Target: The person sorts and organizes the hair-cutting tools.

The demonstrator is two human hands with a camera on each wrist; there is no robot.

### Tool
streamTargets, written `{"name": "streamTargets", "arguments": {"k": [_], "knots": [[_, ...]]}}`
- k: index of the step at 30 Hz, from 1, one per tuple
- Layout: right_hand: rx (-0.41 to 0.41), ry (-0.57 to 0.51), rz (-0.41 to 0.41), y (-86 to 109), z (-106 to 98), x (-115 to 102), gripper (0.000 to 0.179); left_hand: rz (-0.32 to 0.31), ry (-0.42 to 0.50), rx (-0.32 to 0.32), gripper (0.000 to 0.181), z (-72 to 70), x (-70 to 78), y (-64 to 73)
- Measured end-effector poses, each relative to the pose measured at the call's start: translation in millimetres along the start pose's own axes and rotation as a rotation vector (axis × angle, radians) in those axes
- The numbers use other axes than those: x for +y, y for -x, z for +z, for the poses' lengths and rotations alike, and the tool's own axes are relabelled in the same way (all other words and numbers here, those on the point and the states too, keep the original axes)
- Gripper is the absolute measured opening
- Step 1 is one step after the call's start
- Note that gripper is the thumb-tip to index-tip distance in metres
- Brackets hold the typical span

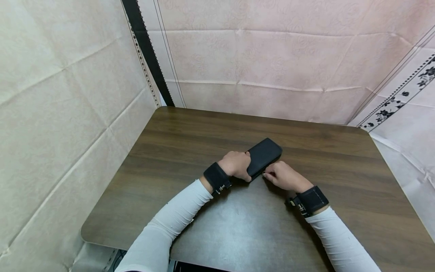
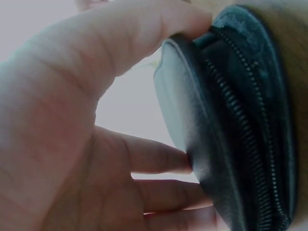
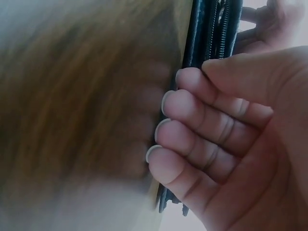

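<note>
A black zip case [image 1: 266, 151], long with rounded corners, lies slantwise on the wooden table. My left hand [image 1: 238, 164] grips its near-left end, fingers against the smooth cover and thumb at the zipped edge. In the left wrist view the two rows of zip teeth [image 2: 236, 110] stand apart at that end, showing a dark gap. On the case's right side, my right hand [image 1: 283, 175] has its fingers curled, with thumb and forefinger pinching at the zipper [image 3: 222, 29]. The zip pull itself is hidden by those fingertips.
The brown wooden table [image 1: 190, 132] has rounded corners and meets patterned cloth walls [image 1: 272, 60] at the back and sides. A dark flat object [image 1: 195, 267] shows at the table's front edge, with cables [image 1: 118, 260] to its left.
</note>
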State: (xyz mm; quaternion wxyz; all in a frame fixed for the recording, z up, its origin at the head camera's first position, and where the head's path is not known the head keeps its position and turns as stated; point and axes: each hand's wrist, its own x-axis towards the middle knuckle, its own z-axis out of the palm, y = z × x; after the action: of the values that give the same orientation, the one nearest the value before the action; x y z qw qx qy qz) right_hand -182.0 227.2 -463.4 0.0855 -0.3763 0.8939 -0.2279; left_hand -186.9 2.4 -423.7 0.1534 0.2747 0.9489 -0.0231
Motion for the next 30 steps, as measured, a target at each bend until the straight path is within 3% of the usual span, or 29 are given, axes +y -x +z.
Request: {"name": "streamTargets", "arguments": {"k": [7,12,17,24,27,30], "knots": [[0.025,-0.002,0.032,2.5,0.3,0.2,0.031,-0.032,0.013,0.014,0.1,0.6,8.7,3.2],[0.086,0.032,0.067,4.5,0.5,-0.1,0.024,-0.085,0.042,0.023,0.086,3.6,22.8,8.0],[0.129,0.106,0.086,4.7,-0.2,0.7,0.026,-0.119,0.078,-0.033,0.084,4.9,40.5,14.8],[0.148,0.175,0.122,7.0,-6.1,7.1,0.02,0.036,0.176,-0.131,0.103,-1.2,60.6,27.3],[0.15,0.179,0.139,8.4,-8.1,10.5,0.017,0.099,0.192,-0.134,0.106,-3.0,58.7,29.6],[0.148,0.182,0.15,9.4,-9.3,11.7,0.017,0.126,0.114,-0.102,0.112,-1.2,49.0,27.3]]}}
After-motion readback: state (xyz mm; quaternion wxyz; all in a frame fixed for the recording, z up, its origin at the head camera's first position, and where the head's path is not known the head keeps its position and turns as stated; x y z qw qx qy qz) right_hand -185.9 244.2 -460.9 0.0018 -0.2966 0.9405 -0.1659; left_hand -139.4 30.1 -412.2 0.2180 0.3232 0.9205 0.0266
